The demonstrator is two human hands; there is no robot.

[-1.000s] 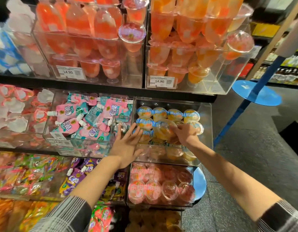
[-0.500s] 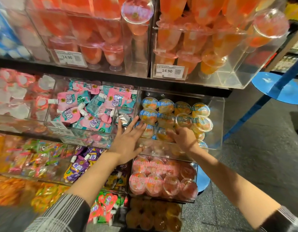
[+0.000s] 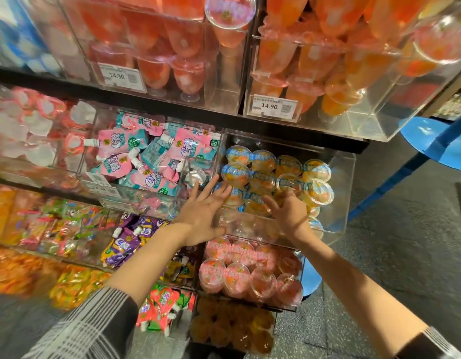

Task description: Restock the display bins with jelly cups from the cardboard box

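Orange jelly cups point(image 3: 289, 165), blue-labelled lids.

clear glossy plastic bin point(image 3: 338, 203); shiny foil-lidded jelly cups point(image 3: 316, 170).

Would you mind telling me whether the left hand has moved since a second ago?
Barely: the left hand still hovers open at the orange jelly cup bin's left front corner.

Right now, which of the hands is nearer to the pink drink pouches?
Left. The left hand is spread just right of the pink drink pouches; the right hand is farther right, over the yellow jelly cups.
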